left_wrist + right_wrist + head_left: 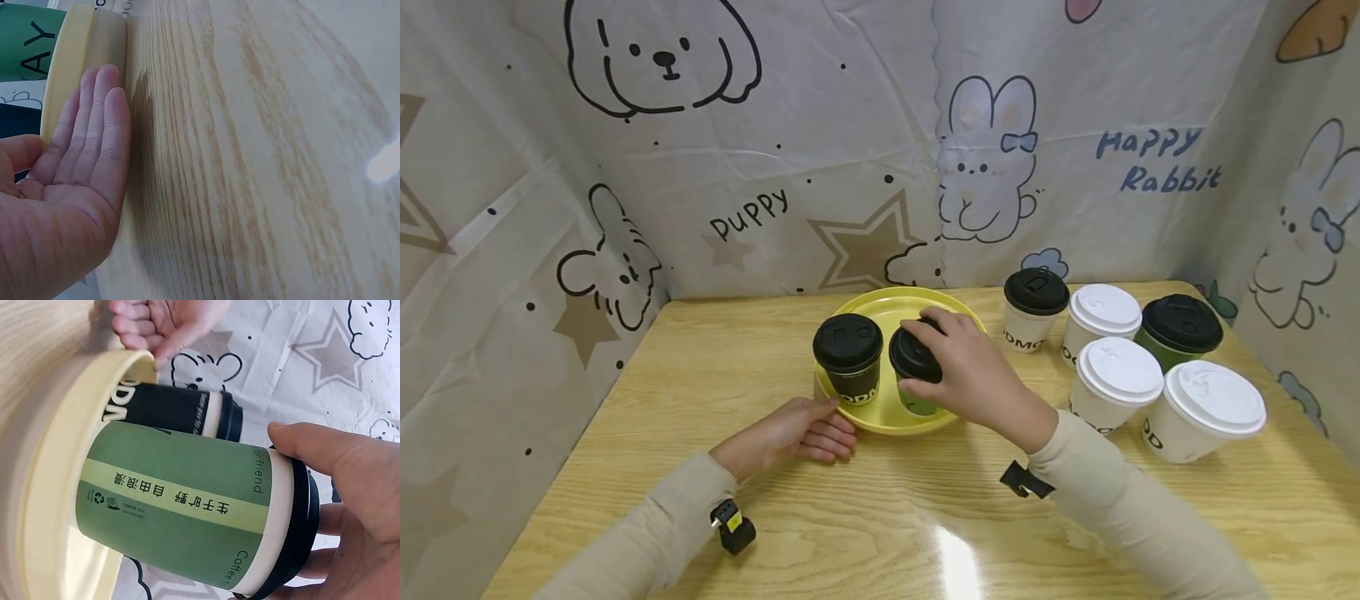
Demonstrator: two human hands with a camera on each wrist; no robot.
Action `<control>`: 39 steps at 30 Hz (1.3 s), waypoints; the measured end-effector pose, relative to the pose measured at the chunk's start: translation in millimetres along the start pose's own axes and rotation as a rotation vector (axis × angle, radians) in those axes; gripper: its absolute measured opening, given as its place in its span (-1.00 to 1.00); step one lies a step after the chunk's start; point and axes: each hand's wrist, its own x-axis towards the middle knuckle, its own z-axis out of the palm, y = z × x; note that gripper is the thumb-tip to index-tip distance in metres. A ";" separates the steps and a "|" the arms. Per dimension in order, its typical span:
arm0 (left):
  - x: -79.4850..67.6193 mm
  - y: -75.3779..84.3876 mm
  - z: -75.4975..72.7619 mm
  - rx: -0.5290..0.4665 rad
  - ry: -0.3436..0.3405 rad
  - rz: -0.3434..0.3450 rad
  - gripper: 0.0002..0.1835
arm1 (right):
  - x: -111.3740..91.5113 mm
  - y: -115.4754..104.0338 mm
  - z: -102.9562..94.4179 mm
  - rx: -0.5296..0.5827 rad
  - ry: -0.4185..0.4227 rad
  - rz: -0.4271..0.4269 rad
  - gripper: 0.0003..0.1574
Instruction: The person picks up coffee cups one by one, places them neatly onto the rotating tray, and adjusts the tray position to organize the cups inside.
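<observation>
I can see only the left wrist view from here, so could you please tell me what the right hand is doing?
Observer: The right hand grips the green cup by its black lid.
Operator: Thank you; would you mind telling me how many cups stand off the yellow tray?
Observer: Five cups stand on the table to the right of it.
Operator: That helps; could you also say what colour their lids are?
Observer: Three have white lids and two have black ones.
</observation>
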 end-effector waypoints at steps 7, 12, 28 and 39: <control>1.0 0.2 1.0 -0.004 0.008 -0.013 -0.42 | -0.9 -6.0 8.5 0.047 -0.011 -0.030 -0.11; 1.2 0.3 1.3 -0.007 0.011 -0.016 -0.43 | 0.0 -7.9 12.5 0.046 -0.011 -0.041 -0.10; 2.3 -3.3 -0.5 -0.010 -0.006 0.004 -0.43 | -3.8 -5.9 31.0 0.026 0.009 -0.042 -0.13; 3.4 -4.1 -1.2 -0.017 -0.009 0.001 -0.42 | -5.1 -6.0 31.3 0.050 0.006 -0.049 -0.12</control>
